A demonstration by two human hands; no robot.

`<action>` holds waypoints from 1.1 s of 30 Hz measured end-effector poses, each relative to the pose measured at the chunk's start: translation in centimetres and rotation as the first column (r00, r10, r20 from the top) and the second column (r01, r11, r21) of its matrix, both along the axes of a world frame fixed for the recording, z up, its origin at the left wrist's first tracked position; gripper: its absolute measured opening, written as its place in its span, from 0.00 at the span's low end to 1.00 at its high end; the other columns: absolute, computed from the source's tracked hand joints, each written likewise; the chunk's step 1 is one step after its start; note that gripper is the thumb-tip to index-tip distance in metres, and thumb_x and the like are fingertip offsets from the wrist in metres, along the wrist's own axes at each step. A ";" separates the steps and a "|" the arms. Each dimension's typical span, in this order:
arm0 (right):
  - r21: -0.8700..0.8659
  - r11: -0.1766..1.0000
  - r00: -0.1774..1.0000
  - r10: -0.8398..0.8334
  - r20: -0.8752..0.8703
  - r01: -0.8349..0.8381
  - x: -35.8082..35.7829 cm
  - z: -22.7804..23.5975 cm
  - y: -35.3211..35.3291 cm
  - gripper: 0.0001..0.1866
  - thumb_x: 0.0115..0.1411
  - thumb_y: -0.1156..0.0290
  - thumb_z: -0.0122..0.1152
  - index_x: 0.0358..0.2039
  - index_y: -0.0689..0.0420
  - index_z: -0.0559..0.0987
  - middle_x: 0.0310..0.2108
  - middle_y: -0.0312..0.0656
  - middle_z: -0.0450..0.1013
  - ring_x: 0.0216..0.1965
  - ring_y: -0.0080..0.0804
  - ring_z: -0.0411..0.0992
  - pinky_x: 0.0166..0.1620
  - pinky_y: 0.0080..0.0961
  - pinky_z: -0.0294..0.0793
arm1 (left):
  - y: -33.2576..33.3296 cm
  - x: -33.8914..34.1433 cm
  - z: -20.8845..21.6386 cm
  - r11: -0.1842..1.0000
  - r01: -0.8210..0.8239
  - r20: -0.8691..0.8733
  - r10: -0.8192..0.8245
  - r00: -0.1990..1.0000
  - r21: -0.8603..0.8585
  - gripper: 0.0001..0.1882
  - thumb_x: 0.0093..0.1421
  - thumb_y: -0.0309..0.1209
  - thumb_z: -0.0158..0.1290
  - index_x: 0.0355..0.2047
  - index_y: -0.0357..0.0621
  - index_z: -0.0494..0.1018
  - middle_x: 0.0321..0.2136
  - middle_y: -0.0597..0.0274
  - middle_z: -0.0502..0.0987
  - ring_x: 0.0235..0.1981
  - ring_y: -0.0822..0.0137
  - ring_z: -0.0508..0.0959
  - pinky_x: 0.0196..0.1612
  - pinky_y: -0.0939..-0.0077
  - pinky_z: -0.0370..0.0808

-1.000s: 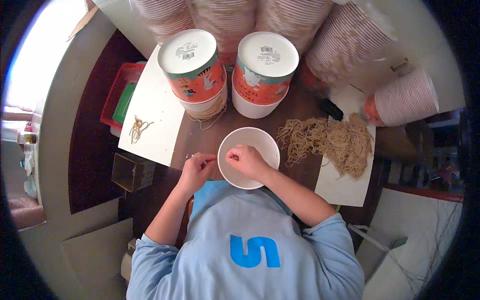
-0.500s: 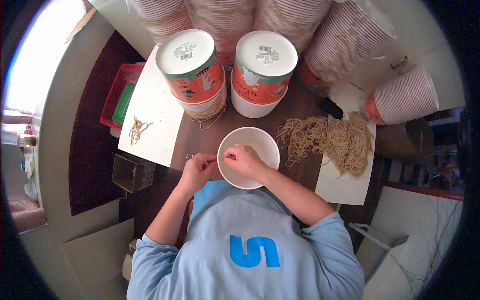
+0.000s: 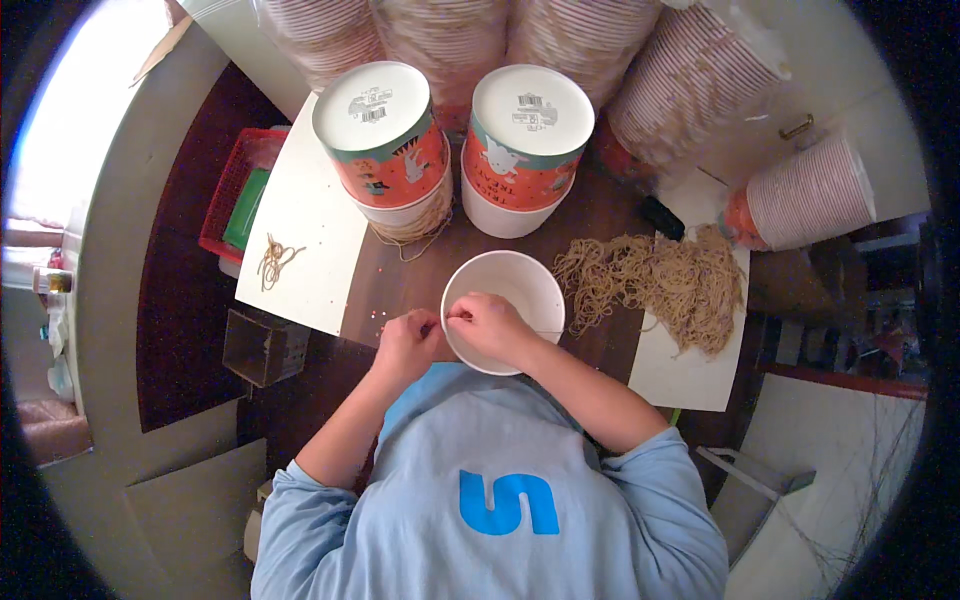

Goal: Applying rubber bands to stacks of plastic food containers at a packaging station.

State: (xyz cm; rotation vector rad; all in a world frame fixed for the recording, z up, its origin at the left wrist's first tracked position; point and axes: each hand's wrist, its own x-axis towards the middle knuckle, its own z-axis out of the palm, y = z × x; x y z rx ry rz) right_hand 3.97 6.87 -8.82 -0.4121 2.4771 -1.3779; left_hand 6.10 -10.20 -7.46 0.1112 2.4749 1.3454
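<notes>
Close in front of me a white paper bucket (image 3: 530,285) faces upward with its mouth open. My right hand (image 3: 488,325) reaches inside it, fingers pinched against the inner left wall. Outside that same wall, at the left rim, my left hand (image 3: 408,343) is closed with its fingertips pressed to the bucket. Whatever lies between the fingers of either hand is hidden. A thin strand (image 3: 546,331) crosses the inner right wall. Right of the bucket spreads a tangled heap of tan cord (image 3: 660,285).
Two upside-down bucket stacks, left (image 3: 385,170) and right (image 3: 528,175), stand behind, orange and green printed. Cord hangs round the left one. Wrapped bucket stacks (image 3: 440,50) line the back. Further left are a small cord bundle (image 3: 277,262) and a red basket (image 3: 225,205).
The bucket and both hands have shifted slightly right. My left hand has come closer to the bucket wall, and the strand across its right side now shows.
</notes>
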 end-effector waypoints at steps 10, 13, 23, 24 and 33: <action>0.129 0.991 0.998 -0.013 -0.061 0.021 5.2 9.7 5.6 0.06 0.53 0.73 0.53 0.31 0.59 0.72 0.28 0.49 0.72 0.32 0.48 0.71 0.35 0.40 0.71 | 4.0 0.0 -0.2 0.399 -0.734 0.835 -0.277 0.476 0.550 0.09 0.57 0.32 0.44 0.34 0.41 0.69 0.40 0.54 0.75 0.44 0.58 0.74 0.50 0.60 0.67; -0.032 0.999 0.974 0.029 0.223 -0.022 7.0 8.4 5.4 0.07 0.53 0.73 0.54 0.31 0.61 0.75 0.30 0.49 0.73 0.33 0.44 0.73 0.36 0.34 0.72 | 4.8 0.3 -0.3 0.348 -0.741 0.813 -0.343 0.470 0.575 0.09 0.56 0.32 0.44 0.32 0.42 0.70 0.41 0.56 0.75 0.46 0.59 0.73 0.52 0.60 0.65; -0.123 0.958 0.965 -0.256 0.051 0.260 8.8 0.1 3.9 0.08 0.53 0.70 0.59 0.31 0.60 0.77 0.28 0.45 0.75 0.28 0.34 0.74 0.34 0.27 0.72 | 4.5 1.6 -1.5 0.655 -0.404 0.608 -0.108 0.786 0.638 0.03 0.57 0.25 0.47 0.29 0.40 0.69 0.27 0.62 0.74 0.31 0.69 0.74 0.38 0.75 0.71; -0.159 0.915 0.922 -0.341 0.181 0.370 8.7 0.3 4.0 0.08 0.53 0.70 0.59 0.31 0.59 0.77 0.26 0.44 0.75 0.27 0.32 0.73 0.33 0.25 0.72 | 4.2 1.9 -1.6 0.658 -0.401 0.609 -0.112 0.785 0.638 0.03 0.57 0.25 0.47 0.29 0.40 0.69 0.27 0.62 0.74 0.31 0.69 0.74 0.38 0.75 0.71; -0.216 0.843 0.849 -0.411 0.332 0.493 7.9 0.9 3.4 0.08 0.54 0.70 0.59 0.30 0.62 0.76 0.26 0.36 0.75 0.28 0.17 0.70 0.32 0.17 0.70 | 4.3 3.1 -1.2 0.935 0.149 0.123 -0.197 0.973 0.321 0.06 0.55 0.29 0.51 0.30 0.38 0.71 0.24 0.61 0.72 0.22 0.76 0.70 0.24 0.80 0.68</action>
